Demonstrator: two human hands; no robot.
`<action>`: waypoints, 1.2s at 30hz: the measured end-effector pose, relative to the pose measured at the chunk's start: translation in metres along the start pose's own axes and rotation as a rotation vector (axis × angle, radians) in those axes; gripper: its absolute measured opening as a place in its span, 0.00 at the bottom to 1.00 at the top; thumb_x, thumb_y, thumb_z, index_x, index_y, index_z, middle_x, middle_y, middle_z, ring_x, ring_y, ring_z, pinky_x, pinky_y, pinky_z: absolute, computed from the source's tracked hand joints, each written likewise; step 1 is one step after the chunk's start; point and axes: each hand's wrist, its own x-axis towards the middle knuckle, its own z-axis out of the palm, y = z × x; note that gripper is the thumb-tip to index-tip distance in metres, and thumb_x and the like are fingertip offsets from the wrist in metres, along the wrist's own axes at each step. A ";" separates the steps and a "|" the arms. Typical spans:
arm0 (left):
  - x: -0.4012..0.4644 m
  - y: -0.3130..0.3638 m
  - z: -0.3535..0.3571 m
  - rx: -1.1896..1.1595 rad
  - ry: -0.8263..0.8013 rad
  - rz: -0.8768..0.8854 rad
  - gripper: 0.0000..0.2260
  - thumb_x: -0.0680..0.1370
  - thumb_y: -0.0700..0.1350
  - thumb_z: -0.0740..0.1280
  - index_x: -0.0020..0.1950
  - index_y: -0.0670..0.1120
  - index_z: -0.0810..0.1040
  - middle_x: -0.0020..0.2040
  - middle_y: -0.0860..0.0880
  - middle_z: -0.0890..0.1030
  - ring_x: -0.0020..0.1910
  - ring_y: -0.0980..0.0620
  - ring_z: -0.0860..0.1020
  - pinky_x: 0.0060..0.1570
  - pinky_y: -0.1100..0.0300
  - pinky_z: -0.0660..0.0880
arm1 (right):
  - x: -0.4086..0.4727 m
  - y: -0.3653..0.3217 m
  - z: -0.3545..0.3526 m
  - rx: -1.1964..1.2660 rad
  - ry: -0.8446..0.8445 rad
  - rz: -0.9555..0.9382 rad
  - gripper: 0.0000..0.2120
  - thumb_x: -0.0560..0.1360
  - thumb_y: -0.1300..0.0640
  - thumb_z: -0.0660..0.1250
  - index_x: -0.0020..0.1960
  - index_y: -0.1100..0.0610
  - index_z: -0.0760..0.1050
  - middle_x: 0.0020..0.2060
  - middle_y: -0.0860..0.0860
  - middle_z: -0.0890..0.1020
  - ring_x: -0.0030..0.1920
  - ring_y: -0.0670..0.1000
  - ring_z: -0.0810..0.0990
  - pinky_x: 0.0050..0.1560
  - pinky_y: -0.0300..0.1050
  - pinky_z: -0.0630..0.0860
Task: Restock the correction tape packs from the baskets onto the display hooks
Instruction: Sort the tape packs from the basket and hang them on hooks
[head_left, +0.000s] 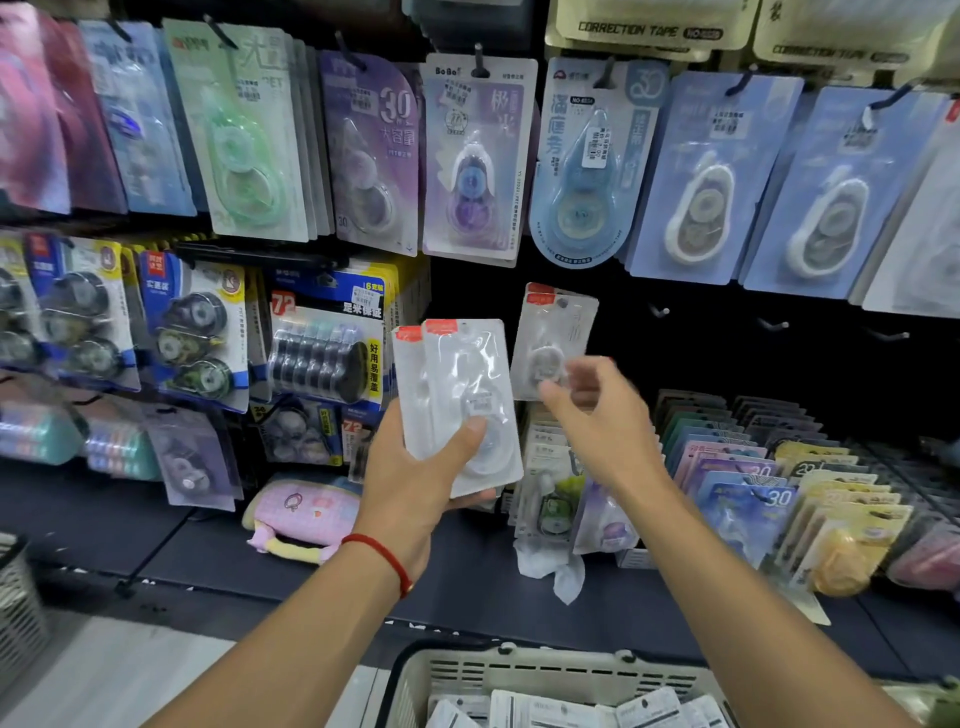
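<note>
I am holding a small stack of clear correction tape packs (460, 400) in my left hand (415, 483), thumb pressing across the front blister and fingers wrapping behind; the packs are standing upright, long axis vertical, red header ends pointing up, fanned slightly so that two red tops are showing side by side. My right hand (597, 415) is reaching up just right of them, fingers loosely curled and blurred at the lower part of the hanging packs (553, 338), which are dangling upright on a hook in the dark panel with their red tops up; I cannot tell whether my fingers are gripping them or only touching. Right of those, three bare hooks (774, 326) are sticking out of the panel. Above, a row of hanging blue and purple tape cards (475, 161) is filling the upper hooks. Left of my stack, a black multi-roll pack (324, 353) is crowding close to its edge. Below, a pink pouch (304, 512) is lying on the shelf (130, 519), and tiered rows of coloured cards (769, 483) are standing at the right. A beige basket (519, 670) is sitting at the bottom, holding more packs lying flat.
</note>
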 end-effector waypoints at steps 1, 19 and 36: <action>0.000 0.000 0.001 0.016 -0.011 0.005 0.21 0.75 0.48 0.78 0.66 0.55 0.78 0.58 0.51 0.86 0.54 0.46 0.87 0.40 0.44 0.85 | -0.001 -0.002 0.001 0.064 -0.146 -0.012 0.15 0.78 0.40 0.71 0.62 0.45 0.78 0.57 0.42 0.83 0.57 0.41 0.81 0.63 0.50 0.80; 0.002 -0.002 -0.001 -0.027 -0.007 -0.032 0.20 0.74 0.38 0.69 0.60 0.59 0.79 0.51 0.56 0.86 0.48 0.50 0.87 0.37 0.47 0.84 | -0.002 0.007 0.003 0.454 0.092 0.074 0.08 0.79 0.55 0.71 0.57 0.49 0.76 0.50 0.41 0.83 0.44 0.33 0.82 0.36 0.27 0.75; 0.003 -0.010 0.008 0.133 -0.004 0.035 0.17 0.79 0.39 0.75 0.63 0.54 0.76 0.52 0.48 0.87 0.42 0.50 0.86 0.29 0.58 0.78 | -0.005 0.003 0.001 0.173 -0.171 0.023 0.19 0.78 0.38 0.69 0.64 0.47 0.78 0.56 0.43 0.84 0.57 0.45 0.83 0.60 0.49 0.81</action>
